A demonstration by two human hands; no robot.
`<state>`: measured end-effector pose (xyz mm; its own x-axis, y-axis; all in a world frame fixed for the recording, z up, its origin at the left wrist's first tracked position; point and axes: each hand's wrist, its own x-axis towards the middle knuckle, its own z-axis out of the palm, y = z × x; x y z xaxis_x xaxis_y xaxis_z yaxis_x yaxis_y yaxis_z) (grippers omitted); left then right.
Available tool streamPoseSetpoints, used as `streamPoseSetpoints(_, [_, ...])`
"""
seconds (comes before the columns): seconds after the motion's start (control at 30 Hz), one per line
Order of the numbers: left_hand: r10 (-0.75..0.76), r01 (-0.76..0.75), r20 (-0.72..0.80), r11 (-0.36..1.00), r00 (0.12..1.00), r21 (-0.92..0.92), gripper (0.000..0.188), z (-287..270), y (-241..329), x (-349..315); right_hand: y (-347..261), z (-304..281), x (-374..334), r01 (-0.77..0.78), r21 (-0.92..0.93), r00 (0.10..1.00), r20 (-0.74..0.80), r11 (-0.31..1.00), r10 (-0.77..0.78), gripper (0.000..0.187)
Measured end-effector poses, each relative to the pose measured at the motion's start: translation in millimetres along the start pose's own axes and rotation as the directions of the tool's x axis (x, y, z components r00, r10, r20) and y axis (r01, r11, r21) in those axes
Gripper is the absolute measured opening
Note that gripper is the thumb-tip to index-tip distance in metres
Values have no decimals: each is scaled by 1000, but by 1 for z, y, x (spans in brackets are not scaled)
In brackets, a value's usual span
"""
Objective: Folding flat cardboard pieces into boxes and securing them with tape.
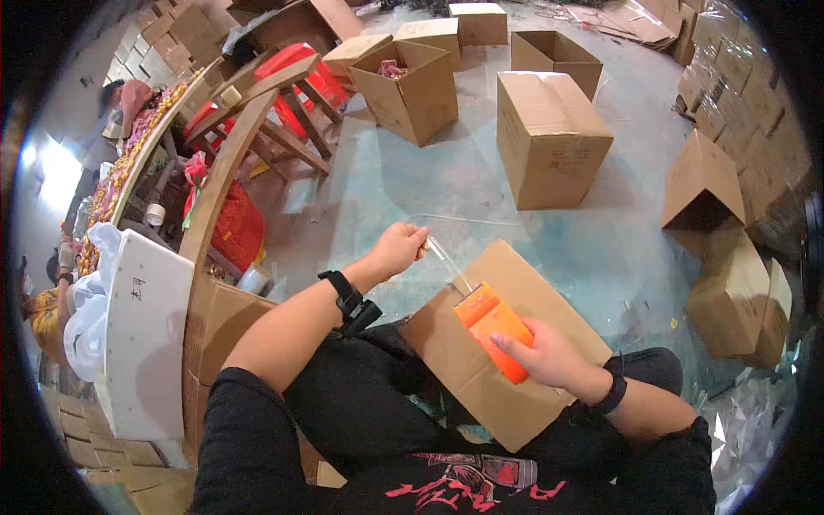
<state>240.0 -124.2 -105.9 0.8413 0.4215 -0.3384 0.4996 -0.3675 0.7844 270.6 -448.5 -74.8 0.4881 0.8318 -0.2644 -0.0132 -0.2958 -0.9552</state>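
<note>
My left hand [398,249] is closed in a pinch on the end of a strip of clear tape [448,261]. The strip runs taut, slanting down to an orange tape dispenser [492,324]. Around the dispenser's body my right hand [554,354] is wrapped, thumb along its upper side. Beneath it a brown cardboard box [468,386] rests tilted across my lap, its upper face toward me. The dispenser sits over the middle of that face; whether it touches the cardboard I cannot tell.
A closed carton [554,142] and an open-topped carton [412,99] stand on the floor ahead. More cartons [725,292] lie at the right, below a wrapped stack [755,112]. To my left are a wooden bench frame [223,189], red bags [236,227] and a white bin [146,335].
</note>
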Motion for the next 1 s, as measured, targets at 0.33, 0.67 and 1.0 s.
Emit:
streamPoseSetpoints(0.33, [90, -97, 40, 970, 995, 222, 31, 20, -14, -3, 13, -5, 6, -44, -56, 998, 35, 997, 46, 47])
streamPoseSetpoints(0.67, [77, -61, -30, 935, 997, 350, 27, 32, -27, 1, -5, 1, 17, 4, -146, 1000, 1, 989, -3, 48])
streamPoseSetpoints(1.0, [-23, -12, 120, 960, 993, 280, 24, 64, -56, 9, 30, 1, 22, 116, -182, 991, -38, 976, -125, 50])
